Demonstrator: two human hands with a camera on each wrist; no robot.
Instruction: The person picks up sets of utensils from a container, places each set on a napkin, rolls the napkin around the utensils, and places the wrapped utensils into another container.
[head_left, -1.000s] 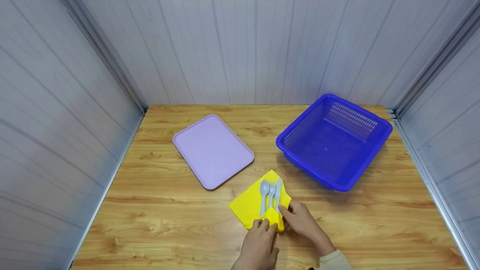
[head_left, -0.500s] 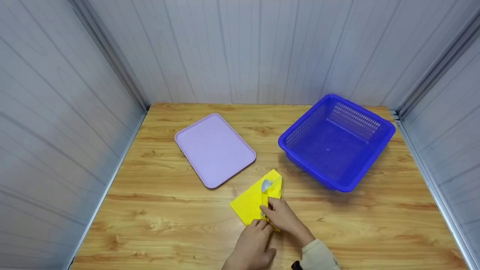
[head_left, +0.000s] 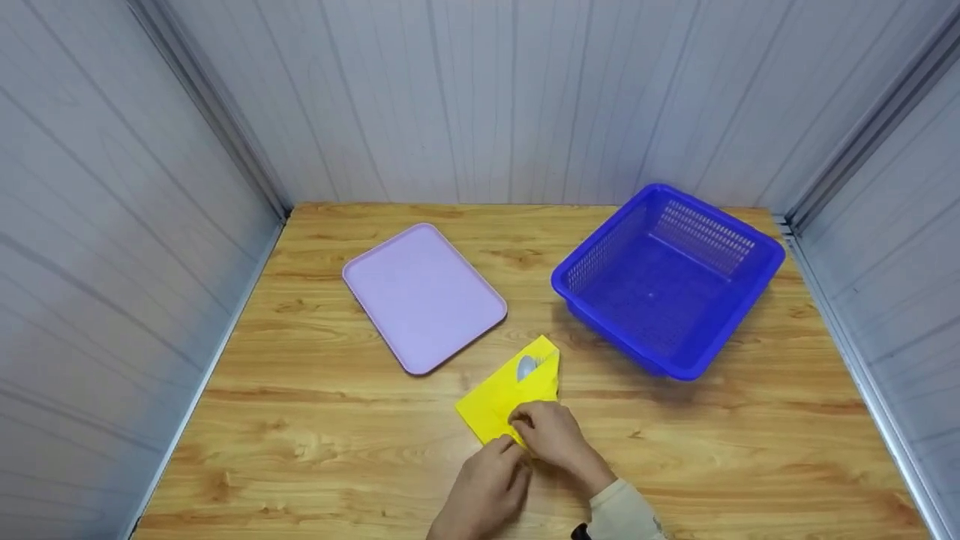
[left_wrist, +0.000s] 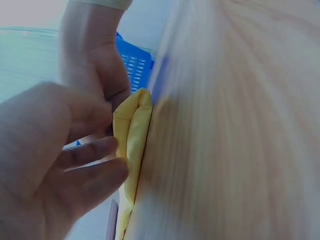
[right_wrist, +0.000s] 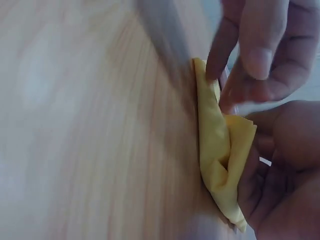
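A yellow napkin point(head_left: 487, 397) lies on the wooden table, its right side folded over a set of light grey cutlery. Out of the fold peek the bowl of a spoon point(head_left: 526, 367) and the tips of a fork point(head_left: 543, 358); the knife and the handles are covered. My right hand point(head_left: 555, 436), fingers curled, holds the folded flap down near the napkin's middle. At the near edge, my left hand point(head_left: 486, 484) rests its fingertips against the cloth. The left wrist view shows these left fingers point(left_wrist: 95, 185) loosely extended along the napkin's side.
Behind and to the left lies a flat lilac tray point(head_left: 425, 300). A blue perforated basket point(head_left: 652, 300) stands at the back right. Pale panel walls point(head_left: 480, 105) enclose the table point(head_left: 322, 427) at the back and both sides.
My right hand has carried the napkin's right side leftward over the cutlery, covering the knife and most of the fork and spoon. My left hand has shifted slightly left along the near edge.
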